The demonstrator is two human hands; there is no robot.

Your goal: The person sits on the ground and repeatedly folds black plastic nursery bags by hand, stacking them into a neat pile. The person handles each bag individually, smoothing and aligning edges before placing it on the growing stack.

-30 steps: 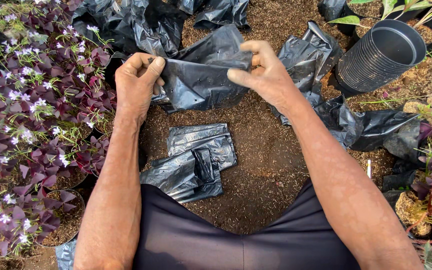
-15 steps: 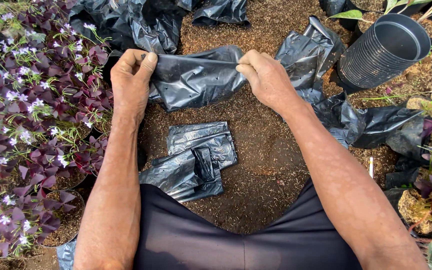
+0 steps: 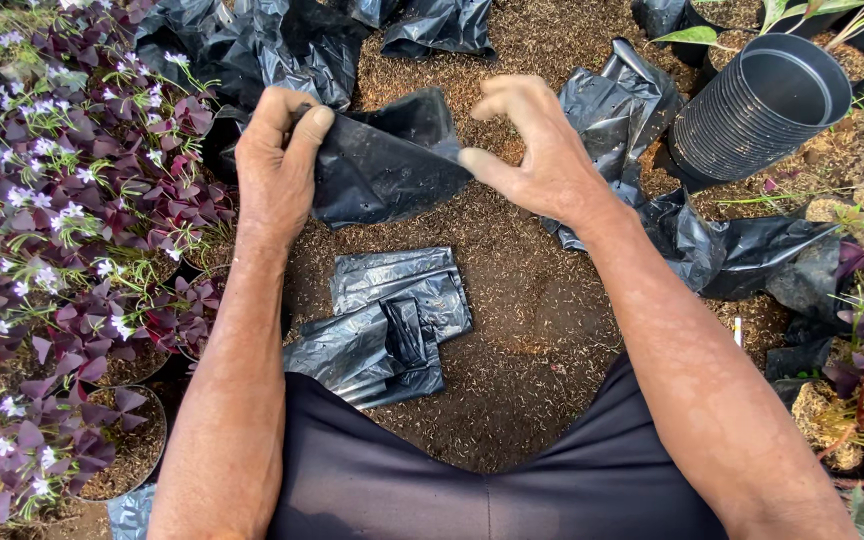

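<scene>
A view from above of two bare forearms reaching out over brown, husk-strewn ground. The left hand (image 3: 277,160) is closed on one edge of a crumpled black plastic bag (image 3: 382,165), thumb on top and fingers curled under. The right hand (image 3: 537,150) meets the bag's other edge — thumb and forefinger pinching it, the remaining fingers arched and spread above. The bag hangs between the two hands, just above the soil.

Below it, near the person's dark shorts (image 3: 472,480), lies a small pile of flattened black bags (image 3: 387,325); at least three overlap, the exact count unclear. More crumpled black bags (image 3: 272,40) are heaped along the top and at the right — too tangled to count.

At upper right a stack of nested black plastic pots (image 3: 762,105) lies tilted on its side, its round mouth open. On the left, several potted purple-leaved plants (image 3: 62,250) with small pale flowers crowd together.
</scene>
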